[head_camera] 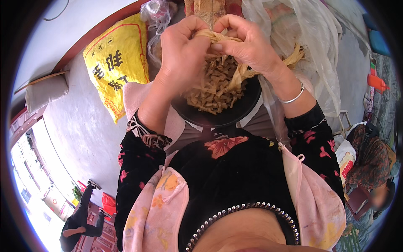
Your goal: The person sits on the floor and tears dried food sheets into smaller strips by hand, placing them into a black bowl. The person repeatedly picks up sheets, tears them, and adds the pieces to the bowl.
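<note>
My left hand and my right hand meet above a black round pan. Between the fingertips of both is a pale yellow, twisted strip of dried plant fibre, perhaps husk. A longer loose end of similar strip hangs below my right hand, over the pan. Many short, brownish, folded or knotted pieces fill the pan, which sits at my lap. My fingers partly hide the strip, so its exact fold cannot be made out.
To the left lies a yellow woven sack bearing writing, near a thin clear plastic bag. A large translucent plastic bag stands at right, with more strips at it. One person is at far right, another at lower left.
</note>
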Tool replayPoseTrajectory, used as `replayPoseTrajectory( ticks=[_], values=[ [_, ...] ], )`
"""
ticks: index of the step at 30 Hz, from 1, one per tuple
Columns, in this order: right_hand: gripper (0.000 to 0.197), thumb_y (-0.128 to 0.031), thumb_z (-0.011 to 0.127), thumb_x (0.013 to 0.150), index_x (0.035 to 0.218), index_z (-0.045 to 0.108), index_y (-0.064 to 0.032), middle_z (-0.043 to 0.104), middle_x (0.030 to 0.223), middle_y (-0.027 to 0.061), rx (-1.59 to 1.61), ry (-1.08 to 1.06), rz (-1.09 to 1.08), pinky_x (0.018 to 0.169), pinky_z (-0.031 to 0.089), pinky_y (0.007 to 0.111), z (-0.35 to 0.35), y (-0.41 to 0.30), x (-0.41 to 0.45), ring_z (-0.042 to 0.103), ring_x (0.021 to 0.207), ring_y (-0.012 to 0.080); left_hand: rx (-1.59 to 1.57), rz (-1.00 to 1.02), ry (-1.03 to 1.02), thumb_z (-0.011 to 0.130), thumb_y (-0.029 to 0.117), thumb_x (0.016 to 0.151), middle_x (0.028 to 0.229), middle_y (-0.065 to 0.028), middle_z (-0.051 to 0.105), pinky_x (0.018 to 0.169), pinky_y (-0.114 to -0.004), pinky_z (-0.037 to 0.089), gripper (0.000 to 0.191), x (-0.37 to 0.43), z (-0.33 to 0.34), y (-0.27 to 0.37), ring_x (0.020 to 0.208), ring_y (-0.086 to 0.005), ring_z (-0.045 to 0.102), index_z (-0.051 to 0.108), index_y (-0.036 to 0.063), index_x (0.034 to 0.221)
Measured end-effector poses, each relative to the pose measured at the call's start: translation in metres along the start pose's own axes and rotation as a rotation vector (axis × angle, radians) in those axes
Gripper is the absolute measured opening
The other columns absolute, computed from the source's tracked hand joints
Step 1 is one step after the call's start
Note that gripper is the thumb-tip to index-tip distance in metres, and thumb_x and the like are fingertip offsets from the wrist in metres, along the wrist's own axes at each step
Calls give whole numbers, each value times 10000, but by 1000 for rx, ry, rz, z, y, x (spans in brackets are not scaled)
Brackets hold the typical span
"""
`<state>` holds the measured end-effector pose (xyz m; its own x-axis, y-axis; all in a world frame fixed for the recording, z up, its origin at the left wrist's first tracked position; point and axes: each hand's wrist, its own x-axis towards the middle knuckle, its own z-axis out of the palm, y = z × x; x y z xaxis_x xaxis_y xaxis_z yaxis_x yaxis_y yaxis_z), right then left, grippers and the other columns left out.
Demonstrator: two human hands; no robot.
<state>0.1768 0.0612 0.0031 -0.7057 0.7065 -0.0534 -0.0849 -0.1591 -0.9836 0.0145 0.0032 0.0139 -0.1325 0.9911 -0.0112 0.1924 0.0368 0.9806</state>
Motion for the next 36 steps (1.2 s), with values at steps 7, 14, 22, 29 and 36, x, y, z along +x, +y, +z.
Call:
replayPoseTrajectory(
  ticks=[7, 14, 22, 29, 36],
  values=[
    [187, -104, 653, 818, 983, 638, -16, 604, 708, 12, 228, -153, 159, 399, 301, 162, -16, 9, 5, 440, 505, 13, 78, 50, 42, 585, 49, 722, 621, 4, 534, 572, -200, 408, 47, 14, -6, -18, 591, -59, 481, 579, 5, 739],
    [146, -126, 619, 854, 981, 629, -54, 419, 586, -74, 669, -241, 250, 388, 246, 152, -18, 14, 6, 313, 463, -2, 298, 188, 93, 642, 71, 711, 576, -64, 542, 531, -253, 433, 118, 12, -5, -16, 516, -106, 472, 584, -7, 778],
    [124, -133, 555, 890, 978, 579, -48, 402, 600, -83, 266, -120, 126, 418, 239, 149, -10, 12, 9, 319, 483, -2, 269, 57, -312, 651, 178, 817, 646, 1, 542, 518, -190, 379, 185, 12, -27, -11, 569, -54, 472, 609, -1, 838],
    [158, -131, 543, 889, 900, 601, 16, 461, 603, -59, -153, -114, -212, 446, 269, 165, -20, -13, 2, 351, 513, -2, -647, -101, -456, 581, 208, 862, 489, 40, 393, 367, -201, 300, 260, 11, -45, -4, 385, -60, 376, 555, 48, 658],
    [191, -142, 583, 879, 770, 625, 9, 481, 596, -63, -279, -65, -93, 479, 306, 198, -37, -3, 1, 391, 548, 19, -180, -94, -414, 587, 268, 860, 563, -16, 500, 470, -204, 388, 273, 13, -57, -3, 500, -128, 521, 573, 28, 729]
  ],
)
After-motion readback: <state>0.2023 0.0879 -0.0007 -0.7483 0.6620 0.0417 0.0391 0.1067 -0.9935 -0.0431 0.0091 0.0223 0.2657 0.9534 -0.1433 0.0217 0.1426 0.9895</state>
